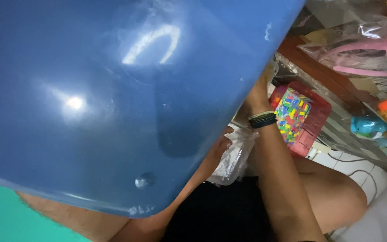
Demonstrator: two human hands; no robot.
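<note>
A large blue plastic tub (pixel 113 98) is tilted close to the camera and fills most of the view. My right hand (pixel 258 92) reaches up to its right edge, with the fingers hidden behind the rim; a dark woven band sits on that wrist. My left hand (pixel 222 142) is pressed against the tub's lower edge, mostly covered by it. A crumpled clear plastic bag (pixel 237 157) lies right beside this hand. Whether the left hand grips the tub or the bag does not show.
A red box (pixel 312 118) with a multicoloured block pattern stands just right of my right wrist. Further right are a wooden shelf edge (pixel 310 67), bagged pink toys (pixel 363 49), a blue toy (pixel 368 127) and white floor tiles (pixel 359 168). A teal surface (pixel 1 215) lies bottom left.
</note>
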